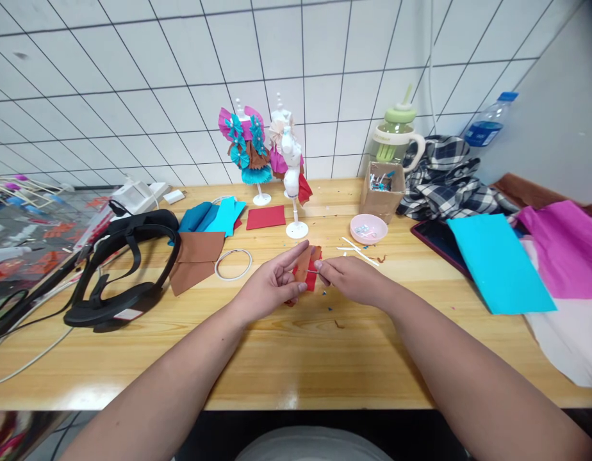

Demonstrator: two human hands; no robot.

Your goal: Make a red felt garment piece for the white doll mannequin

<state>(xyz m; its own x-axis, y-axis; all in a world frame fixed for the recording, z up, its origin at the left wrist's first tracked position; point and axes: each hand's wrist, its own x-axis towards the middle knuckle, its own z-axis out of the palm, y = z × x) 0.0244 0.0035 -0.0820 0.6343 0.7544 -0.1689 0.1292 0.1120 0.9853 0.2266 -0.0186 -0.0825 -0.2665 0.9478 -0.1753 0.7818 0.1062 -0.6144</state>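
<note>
My left hand (274, 282) holds a small piece of red and brown crepe paper (303, 264) above the table, with the thumb at its lower edge and the index finger stretched out beyond it. In a pinch, my right hand (351, 278) grips a thin pale stick-like tool (312, 271) whose tip lies across the paper. What the tool is exactly is too small to tell. Just beyond the hands stands a bare white mini dress form (292, 163). To the left of my left hand lies a silvery ring (233, 264).
Two dressed forms, one in a pink and teal outfit (248, 144), stand behind. A pink bowl (369, 228), white strips (358, 250), a cardboard box (382, 189) and blue paper (500, 262) lie right. Brown sheets (195, 259) and a black headset (123, 269) lie left.
</note>
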